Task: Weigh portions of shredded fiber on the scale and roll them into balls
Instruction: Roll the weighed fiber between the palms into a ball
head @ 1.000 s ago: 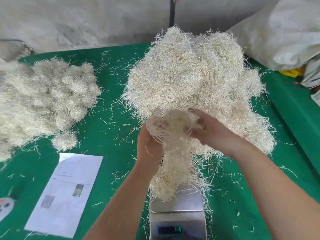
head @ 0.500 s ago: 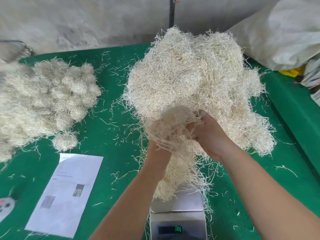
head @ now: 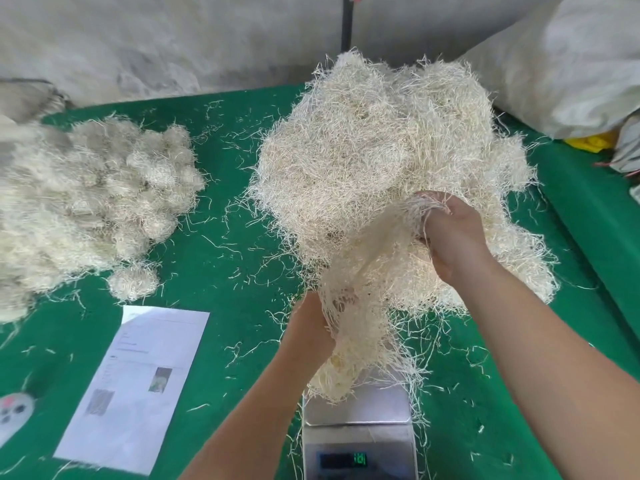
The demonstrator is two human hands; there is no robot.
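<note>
A tall heap of loose pale shredded fiber (head: 374, 147) fills the middle of the green table. A silver scale (head: 360, 431) stands at the front edge, its green display lit. A stretched portion of fiber (head: 360, 306) hangs between my hands and trails down onto the scale's plate. My right hand (head: 450, 233) grips the portion's upper end, up against the heap. Lower down, just above the scale, my left hand (head: 311, 323) holds the other end, its fingers hidden in the strands. Rolled fiber balls (head: 104, 188) are piled at the left, one ball (head: 133, 282) lying apart.
A printed paper sheet (head: 138, 382) lies at the front left on the green table (head: 221, 265). A small grey device (head: 14, 410) sits at the left edge. A large white sack (head: 568, 60) and a yellow item (head: 592, 142) are at the back right. Loose strands litter the cloth.
My right hand has risen and moved right, while my left hand has dropped toward the scale. The portion between them has been pulled out long.
</note>
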